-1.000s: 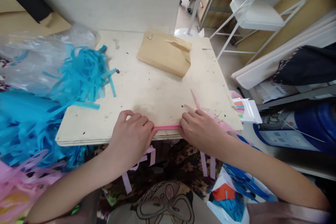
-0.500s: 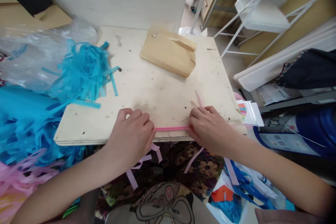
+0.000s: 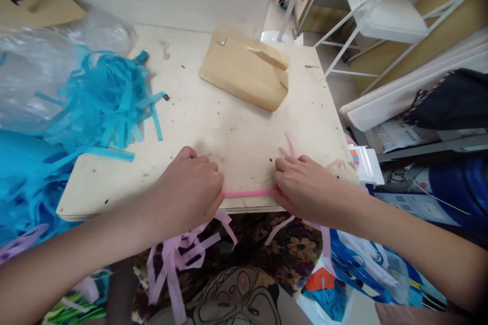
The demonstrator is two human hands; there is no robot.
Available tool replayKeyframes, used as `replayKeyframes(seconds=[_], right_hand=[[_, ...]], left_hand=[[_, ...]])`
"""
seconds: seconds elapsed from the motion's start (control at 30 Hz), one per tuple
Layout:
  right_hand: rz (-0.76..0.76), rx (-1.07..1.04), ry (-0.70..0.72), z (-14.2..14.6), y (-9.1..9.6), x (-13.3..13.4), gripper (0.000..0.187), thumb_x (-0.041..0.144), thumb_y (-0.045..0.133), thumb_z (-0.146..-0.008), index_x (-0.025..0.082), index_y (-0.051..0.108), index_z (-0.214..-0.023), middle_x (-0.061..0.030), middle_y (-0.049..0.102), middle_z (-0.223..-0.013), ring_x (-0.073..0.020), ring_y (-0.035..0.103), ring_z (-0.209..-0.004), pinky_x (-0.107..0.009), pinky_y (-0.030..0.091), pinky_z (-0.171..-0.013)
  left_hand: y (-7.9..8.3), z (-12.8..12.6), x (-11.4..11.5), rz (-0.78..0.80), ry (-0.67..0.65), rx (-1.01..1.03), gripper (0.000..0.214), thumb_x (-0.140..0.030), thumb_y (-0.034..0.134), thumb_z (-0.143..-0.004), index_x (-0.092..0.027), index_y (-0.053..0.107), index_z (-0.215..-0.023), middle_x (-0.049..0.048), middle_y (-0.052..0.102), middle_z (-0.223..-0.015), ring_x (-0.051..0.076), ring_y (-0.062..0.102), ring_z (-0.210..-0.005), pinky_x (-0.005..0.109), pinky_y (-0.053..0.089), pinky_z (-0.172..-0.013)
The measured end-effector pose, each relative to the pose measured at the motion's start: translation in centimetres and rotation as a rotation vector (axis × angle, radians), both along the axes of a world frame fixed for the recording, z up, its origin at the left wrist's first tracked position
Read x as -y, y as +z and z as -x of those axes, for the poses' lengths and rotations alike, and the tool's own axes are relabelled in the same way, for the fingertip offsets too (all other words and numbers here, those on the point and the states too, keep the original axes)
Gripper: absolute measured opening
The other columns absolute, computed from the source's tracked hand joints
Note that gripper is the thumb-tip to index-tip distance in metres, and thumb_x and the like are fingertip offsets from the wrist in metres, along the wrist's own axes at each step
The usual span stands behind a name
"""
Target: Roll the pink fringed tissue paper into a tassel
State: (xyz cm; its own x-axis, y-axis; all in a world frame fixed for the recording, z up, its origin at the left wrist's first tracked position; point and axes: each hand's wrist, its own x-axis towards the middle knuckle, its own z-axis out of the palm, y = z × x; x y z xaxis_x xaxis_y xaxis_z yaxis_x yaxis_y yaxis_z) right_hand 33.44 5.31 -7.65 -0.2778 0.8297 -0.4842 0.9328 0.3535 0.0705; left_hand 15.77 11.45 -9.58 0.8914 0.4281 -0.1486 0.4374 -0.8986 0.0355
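My left hand (image 3: 188,190) and my right hand (image 3: 305,185) both pinch a thin rolled pink paper band (image 3: 247,193), stretched taut between them along the near edge of a pale wooden board (image 3: 229,122). Loose pink paper strips (image 3: 183,256) hang down from under my left hand, and a few more pink strips (image 3: 282,226) trail below my right hand. Another pink strip end (image 3: 292,143) lies on the board just past my right hand.
A heap of blue paper fringe (image 3: 102,101) and a clear plastic bag (image 3: 46,66) cover the board's left side. A brown paper bag (image 3: 246,68) lies at the back. A white folding rack (image 3: 381,15) and boxes stand to the right.
The pink strips have dropped lower and bunched under my left hand. Both hands stay pinched on the band at the board's edge, and the view has shifted slightly.
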Motion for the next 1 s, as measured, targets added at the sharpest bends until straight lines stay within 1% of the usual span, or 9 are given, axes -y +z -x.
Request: replayKeyframes(seconds=[0.3, 0.4, 0.5, 0.6, 0.7, 0.77, 0.83, 0.93, 1.0], right_hand=[[0.07, -0.008, 0.002, 0.0, -0.1, -0.8, 0.018, 0.023, 0.047, -0.072, 0.016, 0.059, -0.061, -0.0065, 0.054, -0.07, -0.0152, 0.048, -0.061, -0.028, 0.028, -0.052], [0.083, -0.015, 0.038, 0.0, 0.0, -1.0, 0.015, 0.02, 0.049, -0.07, 0.015, 0.06, -0.061, -0.0068, 0.055, -0.068, -0.0145, 0.049, -0.059, -0.027, 0.028, -0.051], [0.096, -0.042, 0.064, 0.0, 0.0, -1.2, 0.015, 0.018, 0.05, -0.068, 0.014, 0.06, -0.058, -0.0067, 0.055, -0.063, -0.0147, 0.05, -0.058, -0.027, 0.027, -0.048], [0.139, -0.023, 0.014, 0.4, 0.1, -1.8, 0.013, 0.017, 0.051, -0.066, 0.015, 0.059, -0.056, -0.0057, 0.054, -0.058, -0.0145, 0.05, -0.054, -0.026, 0.025, -0.044], [0.176, 0.041, -0.08, 1.2, 0.5, -2.4, 0.009, 0.016, 0.052, -0.062, 0.015, 0.059, -0.057, -0.0054, 0.053, -0.055, -0.0146, 0.049, -0.05, -0.026, 0.025, -0.043], [0.114, 0.059, -0.07, 1.7, 0.6, -2.4, 0.003, 0.016, 0.056, -0.058, 0.016, 0.058, -0.056, -0.006, 0.053, -0.056, -0.0166, 0.05, -0.053, -0.029, 0.028, -0.048], [-0.021, 0.046, 0.007, 2.3, 0.6, -1.6, 0.002, 0.016, 0.059, -0.055, 0.017, 0.057, -0.055, -0.0073, 0.054, -0.06, -0.0201, 0.05, -0.061, -0.033, 0.029, -0.056], [-0.291, 0.03, 0.125, 2.9, -0.1, 0.6, 0.007, 0.017, 0.054, -0.062, 0.016, 0.058, -0.056, -0.0084, 0.053, -0.065, -0.0219, 0.048, -0.07, -0.036, 0.027, -0.065], [-0.481, 0.047, 0.138, 3.1, -0.9, 2.2, 0.015, 0.013, 0.047, -0.067, 0.016, 0.058, -0.058, -0.0077, 0.052, -0.064, -0.0202, 0.046, -0.068, -0.036, 0.026, -0.068]], left_hand=[[0.6, -1.1, 0.0, -0.029, -0.083, -0.069, 0.02, -0.02, 0.044, -0.065, -0.018, 0.049, -0.046, 0.0035, 0.051, -0.05, 0.016, 0.046, -0.052, 0.034, 0.027, -0.056], [0.6, -1.2, 0.0, -0.043, -0.089, -0.061, 0.02, -0.018, 0.045, -0.065, -0.018, 0.049, -0.045, 0.0035, 0.05, -0.048, 0.016, 0.045, -0.051, 0.034, 0.027, -0.055], [0.7, -1.2, 0.1, -0.057, -0.123, -0.091, 0.016, -0.014, 0.047, -0.06, -0.019, 0.049, -0.045, 0.0026, 0.049, -0.048, 0.015, 0.044, -0.051, 0.034, 0.026, -0.055], [1.0, -1.5, 0.0, -0.075, -0.146, -0.152, 0.013, -0.01, 0.049, -0.054, -0.019, 0.048, -0.045, 0.0024, 0.049, -0.048, 0.016, 0.044, -0.052, 0.033, 0.026, -0.055], [1.2, -1.9, -0.1, -0.055, -0.117, -0.118, 0.013, -0.01, 0.049, -0.057, -0.019, 0.048, -0.047, 0.0025, 0.048, -0.049, 0.017, 0.044, -0.051, 0.033, 0.026, -0.055], [1.2, -2.1, 0.3, -0.036, -0.124, -0.03, 0.013, -0.011, 0.047, -0.062, -0.019, 0.049, -0.053, 0.0021, 0.049, -0.051, 0.017, 0.045, -0.052, 0.034, 0.027, -0.057], [1.1, -2.1, 1.3, -0.065, -0.139, 0.044, 0.014, -0.008, 0.045, -0.064, -0.019, 0.051, -0.056, 0.0019, 0.05, -0.053, 0.017, 0.046, -0.056, 0.034, 0.028, -0.06], [0.7, -1.7, 3.3, -0.225, -0.114, 0.092, 0.022, -0.002, 0.041, -0.064, -0.017, 0.053, -0.055, 0.0029, 0.05, -0.052, 0.018, 0.045, -0.06, 0.034, 0.03, -0.065], [0.3, -1.3, 4.6, -0.34, -0.07, 0.115, 0.025, 0.0, 0.038, -0.066, -0.016, 0.055, -0.055, 0.004, 0.05, -0.052, 0.018, 0.045, -0.06, 0.034, 0.031, -0.067]])
